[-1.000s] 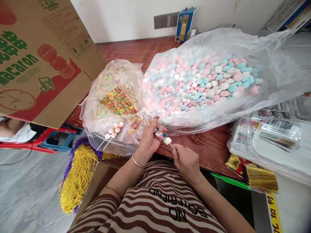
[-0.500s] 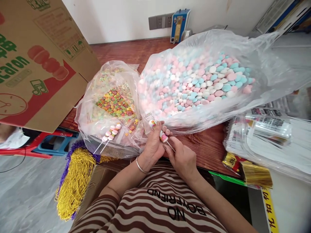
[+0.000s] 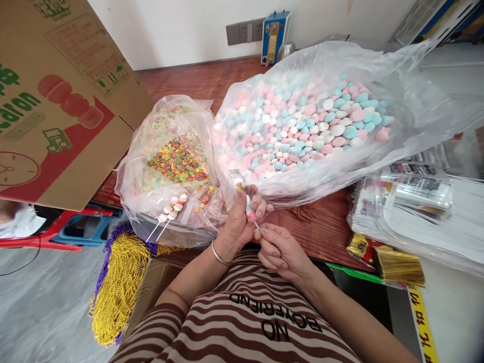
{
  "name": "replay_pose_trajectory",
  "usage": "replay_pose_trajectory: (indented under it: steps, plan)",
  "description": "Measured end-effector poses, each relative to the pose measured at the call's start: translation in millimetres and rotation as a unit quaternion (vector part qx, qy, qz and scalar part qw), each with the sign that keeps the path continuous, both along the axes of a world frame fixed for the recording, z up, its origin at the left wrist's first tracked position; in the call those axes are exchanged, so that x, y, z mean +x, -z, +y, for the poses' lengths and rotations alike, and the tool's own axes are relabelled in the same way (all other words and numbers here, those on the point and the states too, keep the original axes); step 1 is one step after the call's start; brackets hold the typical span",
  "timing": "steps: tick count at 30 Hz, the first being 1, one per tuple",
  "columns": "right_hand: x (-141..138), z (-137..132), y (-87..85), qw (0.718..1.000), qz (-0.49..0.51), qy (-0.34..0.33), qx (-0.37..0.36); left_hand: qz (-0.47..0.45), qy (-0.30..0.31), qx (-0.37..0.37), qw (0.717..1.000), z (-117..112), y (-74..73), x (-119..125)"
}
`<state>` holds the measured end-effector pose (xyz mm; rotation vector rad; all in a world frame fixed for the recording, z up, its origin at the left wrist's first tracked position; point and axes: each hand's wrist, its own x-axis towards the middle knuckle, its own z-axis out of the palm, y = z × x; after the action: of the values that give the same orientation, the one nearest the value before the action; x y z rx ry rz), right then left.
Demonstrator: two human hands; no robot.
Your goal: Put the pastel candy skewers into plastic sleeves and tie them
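My left hand (image 3: 240, 217) is closed round a marshmallow skewer (image 3: 251, 217), whose pink and white pieces show between the fingers; a clear printed wrapper (image 3: 235, 174) seems to stand at its top. The thin white stick (image 3: 257, 225) at its lower end is pinched by my right hand (image 3: 280, 249). Two finished-looking marshmallow skewers (image 3: 173, 207) lie on the left bag, their sticks toward me. That clear bag (image 3: 128, 176) contains colourful cereal rings (image 3: 179, 162). Behind my hands, a large clear bag (image 3: 410, 101) is full of pink, white and blue marshmallows (image 3: 333, 121).
A big cardboard box (image 3: 83, 166) stands at the left, above gold bead strings (image 3: 121, 287). On the right are a tray of white sticks (image 3: 465, 212), printed wrappers (image 3: 423, 194) and gold twist ties (image 3: 401, 267). A blue device (image 3: 276, 38) stands by the wall.
My right hand has shifted slightly down along the stick and its fingers have changed their grip. The skewer in my left hand has turned more upright. The view has shifted slightly.
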<state>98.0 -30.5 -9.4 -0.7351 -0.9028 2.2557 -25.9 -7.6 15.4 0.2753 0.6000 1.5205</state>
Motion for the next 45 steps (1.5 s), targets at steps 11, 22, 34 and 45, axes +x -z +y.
replay_pose_trajectory:
  steps: [11,22,34,45]
  plan:
    - [8,11,4.5,0.8,-0.326,0.177,0.471,0.098,-0.012,-0.029,0.995,-4,2.6,-10]
    - [-3,4,19.9,0.706,-0.4,0.207,0.546,0.135,0.001,-0.053,0.989,-15,12.9,25]
    - [16,9,33.3,0.434,-0.427,0.321,0.725,0.235,0.054,0.003,0.971,-26,0.5,5]
    - [4,1,26.3,0.513,-0.425,0.314,0.677,0.393,-0.024,-0.014,0.919,-31,16.2,10]
